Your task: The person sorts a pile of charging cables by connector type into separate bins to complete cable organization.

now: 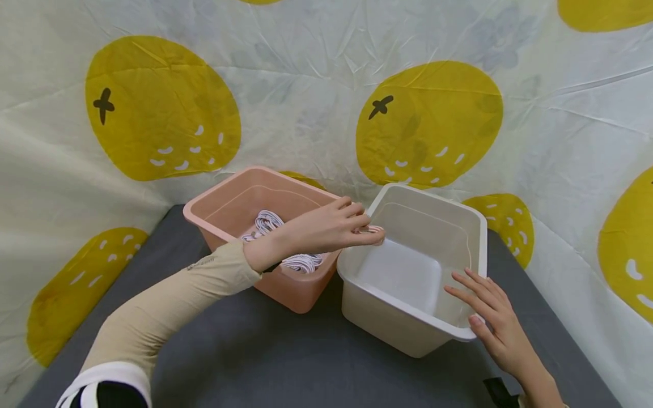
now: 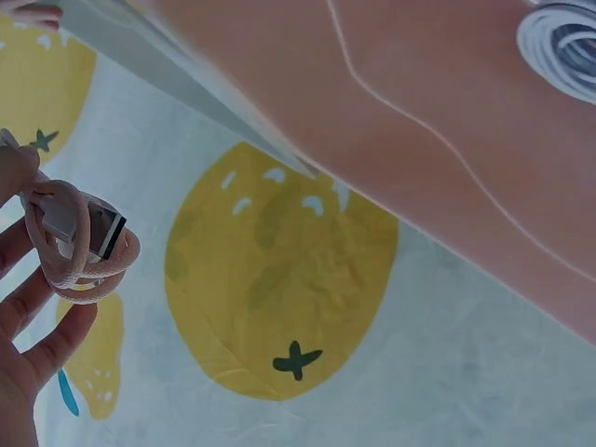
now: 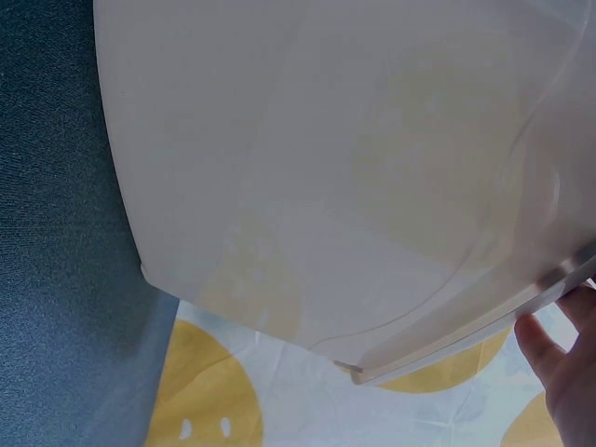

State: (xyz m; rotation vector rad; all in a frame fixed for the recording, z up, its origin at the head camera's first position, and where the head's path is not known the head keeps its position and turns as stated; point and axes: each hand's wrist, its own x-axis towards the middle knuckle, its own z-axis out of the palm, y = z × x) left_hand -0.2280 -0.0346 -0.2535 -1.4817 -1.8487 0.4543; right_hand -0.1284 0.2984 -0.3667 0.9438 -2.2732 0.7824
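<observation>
My left hand (image 1: 326,229) pinched a coiled pink cable (image 2: 79,247) over the white bin's (image 1: 476,226) left rim, just right of the pink bin (image 1: 214,207). My right hand (image 1: 492,320), fingers straight, rested on the white bin's near right rim.

The head camera looks forward and down from above onto two bins side by side mid-frame, a pink bin (image 1: 232,207) and a white bin (image 1: 479,249), taking in both forearms. The left wrist camera sits close beside the pink bin (image 2: 447,121), whose wall fills the frame's upper right. The right wrist camera presses near the white bin (image 3: 326,168), shared with the head view.
</observation>
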